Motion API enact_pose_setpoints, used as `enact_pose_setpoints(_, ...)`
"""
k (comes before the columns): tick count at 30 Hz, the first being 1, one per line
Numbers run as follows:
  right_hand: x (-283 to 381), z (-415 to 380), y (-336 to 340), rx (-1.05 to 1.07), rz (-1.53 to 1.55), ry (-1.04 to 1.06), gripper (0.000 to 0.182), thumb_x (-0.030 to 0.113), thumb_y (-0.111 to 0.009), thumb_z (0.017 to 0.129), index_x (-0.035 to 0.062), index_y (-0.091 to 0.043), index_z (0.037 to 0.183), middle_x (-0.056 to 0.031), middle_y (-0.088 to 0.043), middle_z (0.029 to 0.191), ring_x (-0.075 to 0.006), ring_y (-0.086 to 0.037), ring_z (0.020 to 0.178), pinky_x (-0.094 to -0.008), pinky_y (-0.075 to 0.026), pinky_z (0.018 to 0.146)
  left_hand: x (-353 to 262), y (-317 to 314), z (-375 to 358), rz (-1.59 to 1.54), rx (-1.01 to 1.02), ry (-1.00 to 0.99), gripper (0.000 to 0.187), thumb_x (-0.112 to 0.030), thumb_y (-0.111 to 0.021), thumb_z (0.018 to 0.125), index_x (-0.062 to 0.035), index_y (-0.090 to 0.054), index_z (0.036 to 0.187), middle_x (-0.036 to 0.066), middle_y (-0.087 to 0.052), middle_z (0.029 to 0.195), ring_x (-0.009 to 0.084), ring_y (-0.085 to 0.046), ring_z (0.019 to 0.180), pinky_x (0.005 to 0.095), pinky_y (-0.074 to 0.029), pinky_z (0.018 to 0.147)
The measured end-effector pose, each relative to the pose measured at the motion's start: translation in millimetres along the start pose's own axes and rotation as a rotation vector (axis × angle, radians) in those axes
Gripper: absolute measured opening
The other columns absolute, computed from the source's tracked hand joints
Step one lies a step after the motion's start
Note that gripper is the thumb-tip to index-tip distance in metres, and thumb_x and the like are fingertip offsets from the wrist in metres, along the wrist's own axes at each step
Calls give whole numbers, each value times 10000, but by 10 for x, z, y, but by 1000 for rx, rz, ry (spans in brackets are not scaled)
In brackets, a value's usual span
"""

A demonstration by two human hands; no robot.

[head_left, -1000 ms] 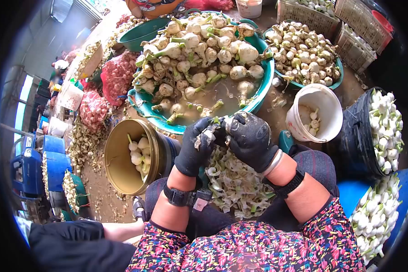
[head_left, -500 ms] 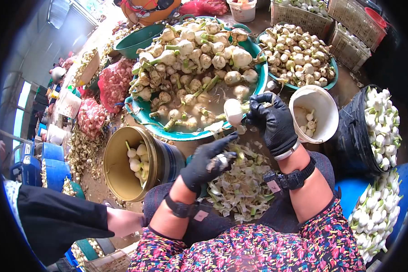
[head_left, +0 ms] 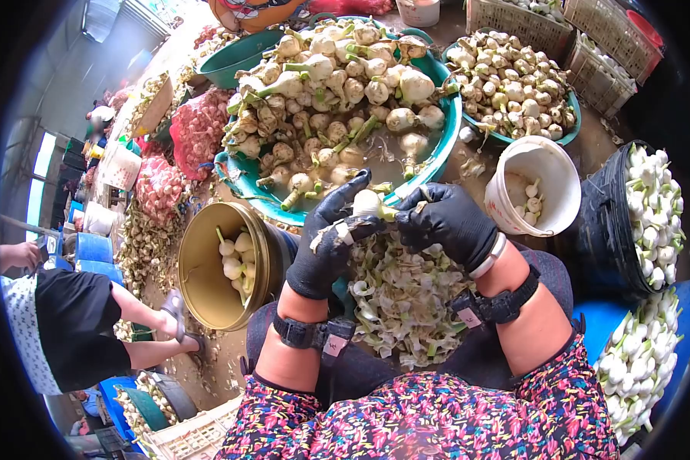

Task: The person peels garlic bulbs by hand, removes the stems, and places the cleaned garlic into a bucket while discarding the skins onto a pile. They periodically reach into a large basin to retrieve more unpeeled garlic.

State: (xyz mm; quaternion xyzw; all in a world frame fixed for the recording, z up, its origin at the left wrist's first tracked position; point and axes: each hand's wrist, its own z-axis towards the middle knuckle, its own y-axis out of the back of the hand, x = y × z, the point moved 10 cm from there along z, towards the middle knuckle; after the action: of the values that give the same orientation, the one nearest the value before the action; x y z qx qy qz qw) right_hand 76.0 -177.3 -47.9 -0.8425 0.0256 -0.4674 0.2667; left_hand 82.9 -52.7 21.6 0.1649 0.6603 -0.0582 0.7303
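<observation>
Both my hands wear black gloves and meet above my lap around one pale garlic bulb (head_left: 368,204) with a short green stem. My left hand (head_left: 326,244) is closed on the bulb's left side. Whitish scraps, or something small and pale, show at its fingers; I cannot make out which. My right hand (head_left: 448,222) is closed at the stem end of the same bulb. Below them lies a heap of peeled skins (head_left: 406,307). Just beyond my hands, a large green tub (head_left: 241,184) holds many unpeeled bulbs in murky water.
A tan bucket (head_left: 188,264) with peeled bulbs lies tilted at left, and a white bucket (head_left: 506,165) with a few stands at right. Farther right is a black bucket (head_left: 609,222) of white bulbs. Another person's legs (head_left: 149,314) show at left.
My right hand has brought the bulb down and left from the tub's edge. My left hand has risen to grip it too. The person at left has moved farther from me.
</observation>
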Motion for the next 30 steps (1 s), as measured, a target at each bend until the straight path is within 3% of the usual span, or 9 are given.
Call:
enact_pose_setpoints(1, -6, 10, 53, -1, 2, -1, 197, 23, -668, 719, 37, -611, 907, -65, -622, 840, -178, -612, 694, -304, -517, 626, -41, -9, -13, 66, 20, -67, 485, -75, -608, 808, 18, -460, 1260, 134, -559, 1149, 173, -566, 995, 297, -472, 856)
enact_pose_setpoints(3, 443, -306, -456, 222, -1182, 945, 310, 64, -719, 635, 51, -621, 928, -78, -624, 848, -206, -605, 767, -320, -508, 685, -134, -39, -15, 345, 57, -322, 486, -85, -599, 798, 18, -473, 1255, 139, -549, 1171, 174, -552, 1016, 301, -469, 861)
enact_pose_setpoints(7, 387, -266, -442, 168, -1188, 983, 340, 112, -727, 642, 49, -616, 957, -75, -624, 863, -209, -606, 766, -320, -505, 704, -24, -69, -31, -103, 4, -58, 434, -135, -602, 789, 37, -534, 1182, 148, -532, 1209, 192, -545, 1035, 319, -465, 875)
enact_pose_setpoints(8, 474, -335, -544, 166, -1188, 983, 340, 112, -727, 642, 49, -616, 957, -75, -624, 863, -209, -606, 766, -320, -505, 704, 85, -74, -36, -287, -13, 59, 425, -148, -602, 786, 41, -548, 1162, 145, -533, 1211, 193, -542, 1040, 318, -462, 879)
enact_pose_setpoints(10, 32, -101, -135, -14, -48, -61, 196, 128, -685, 744, 29, -628, 902, -32, -616, 790, -131, -580, 657, -275, -488, 635, 65, -65, -12, -168, -13, 48, 431, -148, -603, 792, 39, -538, 1175, 140, -539, 1199, 189, -540, 1041, 313, -462, 876)
enact_pose_setpoints(25, 140, -49, -212, 66, -275, 209, 175, 166, -552, 871, 30, -583, 765, -15, -552, 630, -79, -507, 506, -232, -399, 451, 10, -108, -72, -68, 126, -163, 380, -140, -561, 852, 36, -511, 1185, 147, -562, 1129, 227, -592, 964, 355, -530, 784)
enact_pose_setpoints(27, 109, -37, -198, 60, -226, 189, 169, 201, -544, 882, 43, -584, 841, -7, -544, 644, -71, -502, 514, -214, -396, 457, 325, -179, -92, -632, 113, 249, 344, -120, -528, 866, 32, -509, 1174, 190, -553, 1134, 247, -593, 971, 365, -534, 776)
enact_pose_setpoints(28, 101, -26, -194, 58, -223, 192, 169, 201, -544, 882, 43, -584, 841, -7, -544, 644, -71, -502, 514, -214, -396, 457, 183, -53, -20, 135, 76, -8, 373, -113, -533, 850, 31, -493, 1192, 192, -550, 1144, 250, -589, 982, 385, -531, 756)
enact_pose_setpoints(30, 103, -3, -107, -6, -162, 218, 160, 194, -527, 892, 46, -574, 855, -18, -544, 645, -88, -511, 497, -222, -404, 449, 122, -8, 15, 262, 80, -120, 408, -95, -544, 837, 24, -473, 1221, 187, -544, 1157, 252, -583, 995, 385, -516, 781)
